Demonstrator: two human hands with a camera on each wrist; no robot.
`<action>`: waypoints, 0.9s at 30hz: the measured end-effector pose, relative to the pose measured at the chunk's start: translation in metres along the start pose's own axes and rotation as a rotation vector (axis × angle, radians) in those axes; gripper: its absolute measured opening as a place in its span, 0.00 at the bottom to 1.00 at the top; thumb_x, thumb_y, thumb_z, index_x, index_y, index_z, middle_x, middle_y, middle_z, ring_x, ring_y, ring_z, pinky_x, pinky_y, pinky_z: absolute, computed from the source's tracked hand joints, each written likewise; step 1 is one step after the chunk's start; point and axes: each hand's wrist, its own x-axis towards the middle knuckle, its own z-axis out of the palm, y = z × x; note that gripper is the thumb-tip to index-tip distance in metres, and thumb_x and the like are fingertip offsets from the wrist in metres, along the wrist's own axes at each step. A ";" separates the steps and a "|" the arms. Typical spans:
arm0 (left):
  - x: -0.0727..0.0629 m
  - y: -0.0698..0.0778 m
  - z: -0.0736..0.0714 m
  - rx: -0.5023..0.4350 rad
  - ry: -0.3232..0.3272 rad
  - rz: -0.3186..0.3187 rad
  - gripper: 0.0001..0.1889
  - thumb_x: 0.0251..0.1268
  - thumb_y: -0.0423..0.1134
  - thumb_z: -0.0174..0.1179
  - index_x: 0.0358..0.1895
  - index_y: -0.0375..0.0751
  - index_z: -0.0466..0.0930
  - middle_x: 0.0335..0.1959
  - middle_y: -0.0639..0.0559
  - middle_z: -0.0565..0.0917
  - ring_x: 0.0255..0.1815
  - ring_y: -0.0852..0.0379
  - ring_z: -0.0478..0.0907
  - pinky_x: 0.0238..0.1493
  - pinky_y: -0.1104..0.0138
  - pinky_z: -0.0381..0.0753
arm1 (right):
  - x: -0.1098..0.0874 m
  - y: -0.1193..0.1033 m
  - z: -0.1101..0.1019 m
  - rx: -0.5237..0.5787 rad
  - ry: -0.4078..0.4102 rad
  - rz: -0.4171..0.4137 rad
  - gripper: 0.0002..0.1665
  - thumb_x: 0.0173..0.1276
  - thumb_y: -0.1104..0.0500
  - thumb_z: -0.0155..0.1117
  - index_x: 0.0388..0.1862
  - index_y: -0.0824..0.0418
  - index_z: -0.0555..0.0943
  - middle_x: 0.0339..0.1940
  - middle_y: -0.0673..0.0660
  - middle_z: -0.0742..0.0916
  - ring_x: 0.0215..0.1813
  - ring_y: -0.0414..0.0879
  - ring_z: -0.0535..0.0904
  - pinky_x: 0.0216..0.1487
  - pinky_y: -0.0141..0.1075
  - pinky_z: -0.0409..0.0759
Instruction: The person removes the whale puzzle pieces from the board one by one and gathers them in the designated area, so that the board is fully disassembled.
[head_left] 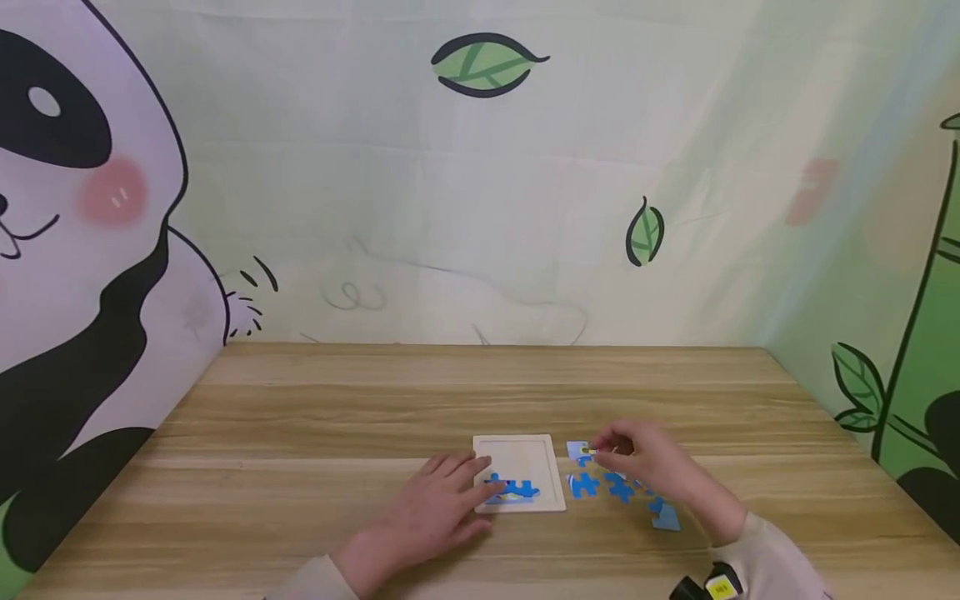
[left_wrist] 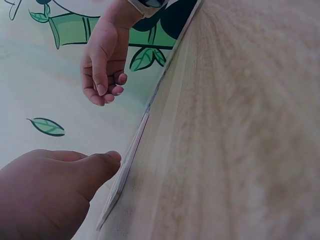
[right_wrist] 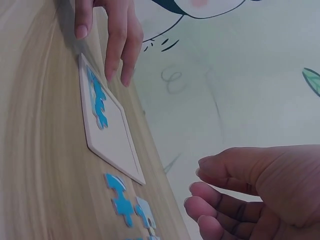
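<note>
A light wooden puzzle tray (head_left: 517, 454) lies on the table, with a joined strip of blue jigsaw pieces (head_left: 523, 490) along its near side. My left hand (head_left: 442, 496) has its fingers stretched over the tray's left side; whether they touch it I cannot tell. To the right of the tray are several loose jigsaw pieces (head_left: 582, 485), mostly blue. Over these hovers my right hand (head_left: 652, 457), partly hiding some of them. In the right wrist view the right hand (right_wrist: 250, 195) has loosely bent fingers, thumb apart from them, and no piece shows between them.
The wood-grain table (head_left: 337, 392) reaches back to a pale wall cloth (head_left: 360, 200) printed with a panda and leaves. A pale blue corner piece (head_left: 666, 518) lies nearest me, by the right forearm. A black device with a yellow label (head_left: 722, 587) sits at the right wrist.
</note>
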 end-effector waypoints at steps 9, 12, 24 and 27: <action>-0.005 -0.001 0.004 -0.033 -0.044 0.041 0.24 0.70 0.58 0.49 0.66 0.60 0.71 0.69 0.52 0.71 0.70 0.51 0.67 0.70 0.54 0.67 | 0.015 -0.008 0.023 0.036 -0.021 -0.010 0.09 0.65 0.64 0.63 0.41 0.68 0.81 0.35 0.57 0.85 0.32 0.36 0.75 0.31 0.26 0.76; -0.005 -0.001 0.005 -0.040 -0.044 0.060 0.23 0.71 0.59 0.47 0.65 0.59 0.71 0.69 0.53 0.71 0.70 0.51 0.67 0.70 0.54 0.67 | 0.020 -0.009 0.030 0.048 -0.031 -0.038 0.08 0.64 0.64 0.63 0.40 0.69 0.82 0.35 0.58 0.86 0.33 0.35 0.76 0.32 0.26 0.77; -0.006 0.002 0.006 -0.096 -0.065 0.034 0.23 0.72 0.58 0.47 0.66 0.59 0.71 0.68 0.55 0.73 0.69 0.52 0.68 0.70 0.55 0.67 | 0.030 -0.011 0.055 0.082 -0.111 -0.033 0.08 0.63 0.64 0.64 0.40 0.67 0.81 0.33 0.55 0.85 0.33 0.34 0.76 0.33 0.26 0.77; -0.007 0.002 0.007 -0.102 -0.058 0.030 0.23 0.72 0.57 0.48 0.66 0.59 0.71 0.68 0.55 0.73 0.69 0.51 0.68 0.70 0.55 0.67 | 0.032 -0.013 0.061 0.050 -0.117 -0.040 0.08 0.63 0.63 0.65 0.39 0.66 0.81 0.32 0.54 0.85 0.32 0.34 0.76 0.34 0.26 0.76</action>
